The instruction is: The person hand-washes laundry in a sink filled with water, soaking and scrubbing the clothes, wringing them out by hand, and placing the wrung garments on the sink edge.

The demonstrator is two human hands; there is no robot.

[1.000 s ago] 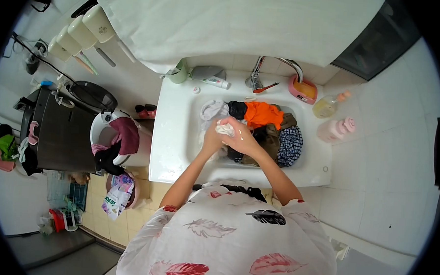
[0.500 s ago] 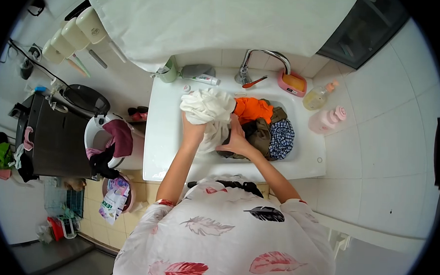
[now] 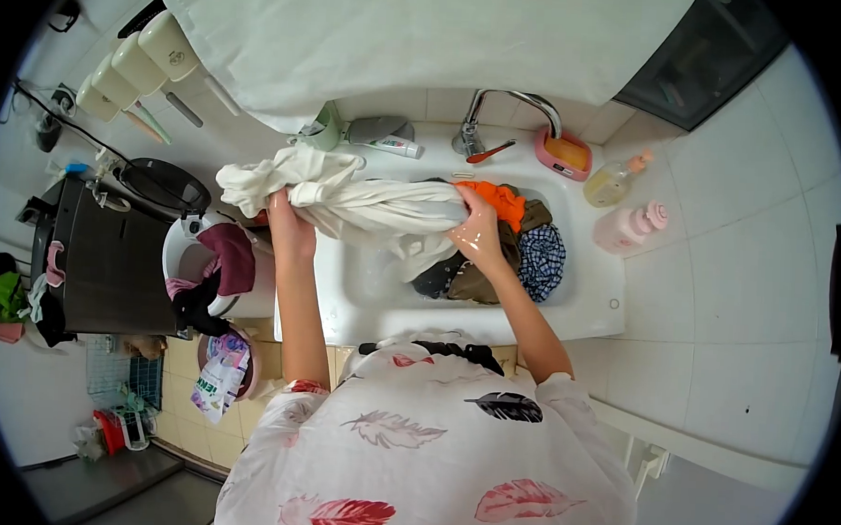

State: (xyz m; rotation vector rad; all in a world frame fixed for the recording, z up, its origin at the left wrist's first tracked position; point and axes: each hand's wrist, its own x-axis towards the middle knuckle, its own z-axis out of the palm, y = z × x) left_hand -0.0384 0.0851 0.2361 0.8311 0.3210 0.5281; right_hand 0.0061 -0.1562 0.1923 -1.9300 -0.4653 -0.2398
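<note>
A long, twisted white cloth (image 3: 376, 207) stretches over the left part of the white sink (image 3: 343, 306). My left hand (image 3: 291, 227) grips it near its bunched left end, beyond the basin's left side. Wet with suds, my right hand (image 3: 479, 231) is closed on the cloth's right end. Beneath and to the right, in the basin, lie an orange garment (image 3: 498, 202), a brown garment (image 3: 473, 285), a blue checked garment (image 3: 541, 261) and dark clothes (image 3: 436, 277). Parts of these are hidden by the cloth and my right hand.
Behind the basin are a chrome faucet (image 3: 470, 138), a toothpaste tube (image 3: 396, 146) and a pink soap dish (image 3: 564, 154). Pump bottles (image 3: 628, 227) stand at the right. Left of the sink is a white bucket (image 3: 260, 274) with clothes over its rim.
The white cloth has been lifted from the basin and stretched out sideways. My left hand moved left with one end; my right hand rose and took hold of the other end.
</note>
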